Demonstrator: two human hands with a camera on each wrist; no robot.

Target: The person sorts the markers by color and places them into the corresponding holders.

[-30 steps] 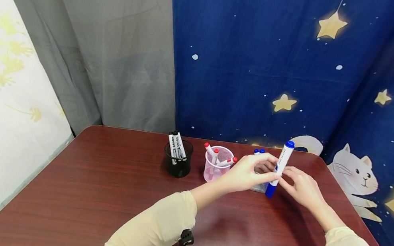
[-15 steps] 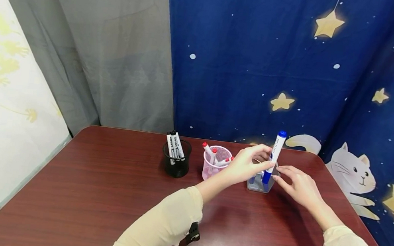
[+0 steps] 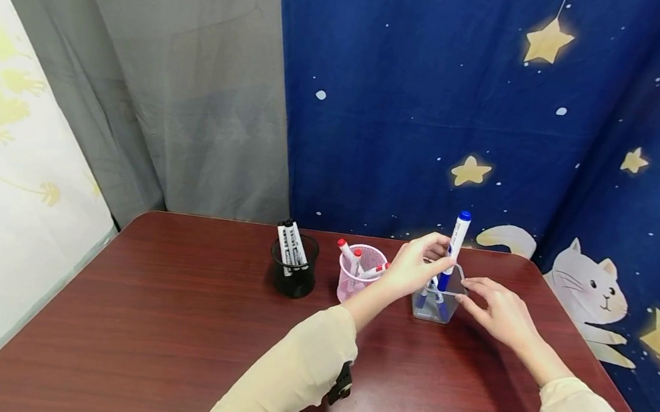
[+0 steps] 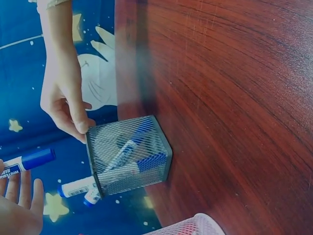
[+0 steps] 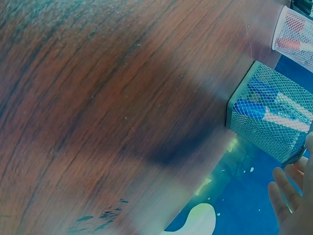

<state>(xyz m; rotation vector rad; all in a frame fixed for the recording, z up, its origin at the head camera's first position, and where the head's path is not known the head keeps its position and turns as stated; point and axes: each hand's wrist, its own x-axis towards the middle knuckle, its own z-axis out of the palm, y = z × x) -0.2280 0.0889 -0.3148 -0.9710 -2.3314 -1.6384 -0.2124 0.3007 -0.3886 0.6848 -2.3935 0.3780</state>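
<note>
My left hand (image 3: 415, 269) pinches a white whiteboard marker (image 3: 457, 236) with blue ends, held nearly upright. In the head view its lower blue end overlaps the opening of a square grey mesh pen holder (image 3: 432, 314). From the left wrist view, that marker (image 4: 38, 159) is still apart from the rim. Two blue-and-white markers (image 4: 77, 187) stand tilted inside the holder. My right hand (image 3: 500, 311) grips the holder's rim on its right side between thumb and fingers, seen also in the left wrist view. The right wrist view shows only part of the right hand (image 5: 293, 196).
To the left stand a pink mesh cup (image 3: 345, 288) with several red-capped markers and a black mesh cup (image 3: 294, 286) with black-capped markers. All are near the back of the reddish-brown table (image 3: 172, 324). Behind hang a grey curtain (image 3: 210, 86) and a blue star-patterned curtain (image 3: 413, 107).
My left hand has carried the marker left and slightly up, from in front of the mesh holder to over its opening. My right hand has stayed at the rim.
</note>
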